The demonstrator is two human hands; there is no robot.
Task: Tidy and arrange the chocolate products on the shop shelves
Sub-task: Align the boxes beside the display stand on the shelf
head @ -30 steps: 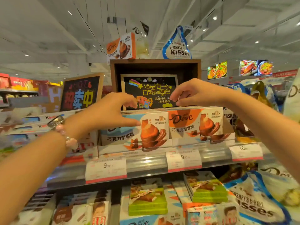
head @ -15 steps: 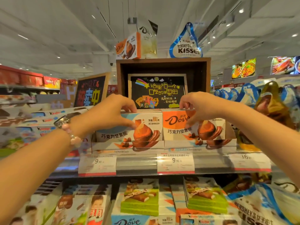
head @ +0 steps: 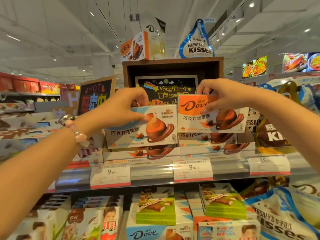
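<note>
Chocolate boxes on upper shelf, both hands on them. Left hand (head: 124,108) pinches top edge of pale blue-and-white Dove carton (head: 143,127), thumb on its front face, fingers curled over the top; carton tilted, front-facing in its white cardboard display tray (head: 138,155). Right hand (head: 225,97) grips orange-and-white Dove carton (head: 207,116) at its upper right, thumb on front, fingers behind; carton sits raised above the identical boxes below it. The two cartons sit side by side, nearly touching. Pink bead bracelet (head: 78,134) on left wrist.

Below the hands: grey metal shelf rail (head: 152,172) with white-and-red price tags (head: 110,175), readable "9.90". Under that, lower shelf with green-and-white chocolate bar boxes (head: 155,210) and blue Hershey's Kisses bags (head: 280,220) lower right.

Behind the hands: dark wooden display crate (head: 173,66) holding a black chalkboard sign (head: 166,85). On top of the crate an orange Dove box (head: 135,47) and a blue-edged Kisses bag (head: 197,44). Left of the left hand, a framed "HOT" chalkboard (head: 97,94). White ceiling (head: 52,32) with recessed spotlights; lit food posters far right.
</note>
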